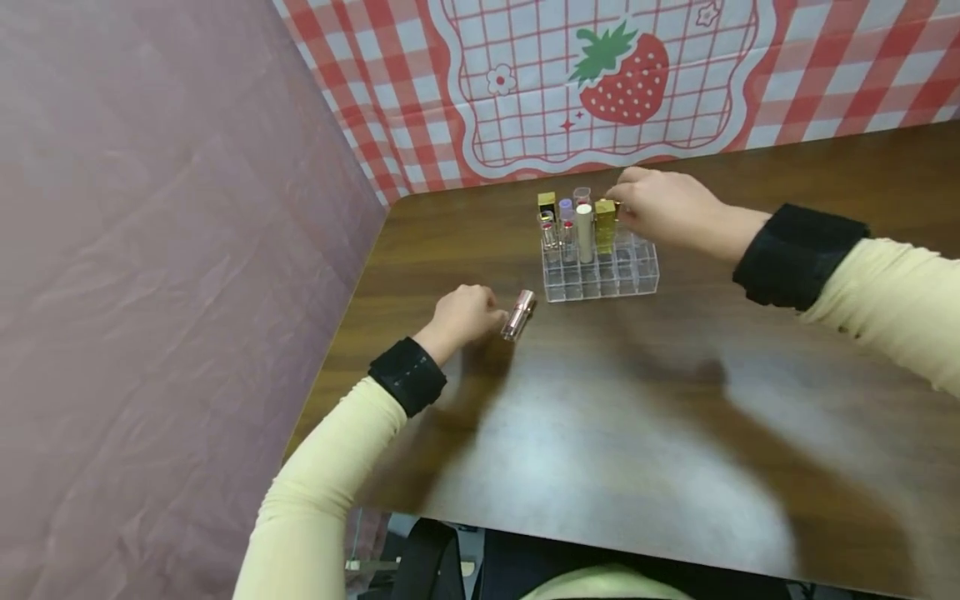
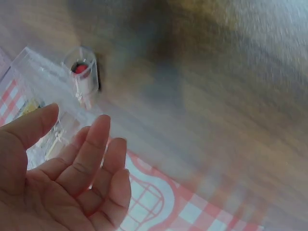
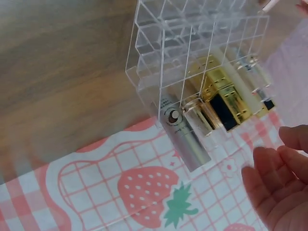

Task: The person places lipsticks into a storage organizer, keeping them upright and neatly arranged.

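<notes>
A clear-capped lipstick [image 1: 519, 315] with a pinkish metallic body is on the table in front of the organizer. My left hand [image 1: 467, 318] is beside it, fingers loosely bent. In the left wrist view the lipstick [image 2: 85, 79], red showing through its clear end, is beyond the spread thumb and fingers of my left hand [image 2: 72, 178]. My right hand [image 1: 663, 204] is over the back right of the clear organizer [image 1: 600, 283], near a gold lipstick tube [image 1: 604, 225]. The right wrist view shows relaxed fingers of my right hand [image 3: 279, 183] apart from the tubes, with nothing between them.
The organizer also holds a cream tube [image 1: 584, 233], a purple-topped tube [image 1: 566, 208], a black tube with a gold top [image 1: 547, 201] and a silver tube [image 3: 185, 137]. A strawberry-print checked cloth [image 1: 630, 83] hangs behind the wooden table [image 1: 600, 433]. Pinkish fabric [image 1: 165, 250] covers the left side.
</notes>
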Motion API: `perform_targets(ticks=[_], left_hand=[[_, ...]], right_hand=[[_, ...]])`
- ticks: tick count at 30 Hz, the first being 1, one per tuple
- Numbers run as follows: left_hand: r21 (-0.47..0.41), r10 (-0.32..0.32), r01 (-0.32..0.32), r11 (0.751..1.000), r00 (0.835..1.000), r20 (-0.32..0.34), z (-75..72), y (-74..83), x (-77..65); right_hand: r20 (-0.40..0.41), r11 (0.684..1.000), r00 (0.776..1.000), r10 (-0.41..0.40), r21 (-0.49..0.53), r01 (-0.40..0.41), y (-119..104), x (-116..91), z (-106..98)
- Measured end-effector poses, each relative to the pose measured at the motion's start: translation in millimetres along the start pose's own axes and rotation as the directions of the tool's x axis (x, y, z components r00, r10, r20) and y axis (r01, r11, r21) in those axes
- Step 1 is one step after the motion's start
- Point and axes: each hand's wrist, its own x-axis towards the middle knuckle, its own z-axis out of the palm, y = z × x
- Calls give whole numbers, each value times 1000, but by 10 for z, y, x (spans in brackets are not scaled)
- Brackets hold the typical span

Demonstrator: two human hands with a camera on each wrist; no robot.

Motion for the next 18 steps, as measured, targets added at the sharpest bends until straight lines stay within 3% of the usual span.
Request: perform_targets(ticks=[9,18], left_hand=[[16,-103,102,995,993,62,131,161,90],[75,-115,110,991,992,59,192,236,127]], right_hand=[[-93,996,992,-82,19,84,124,-466,41],[-135,997,989,-62,33,67,384,-812,124]])
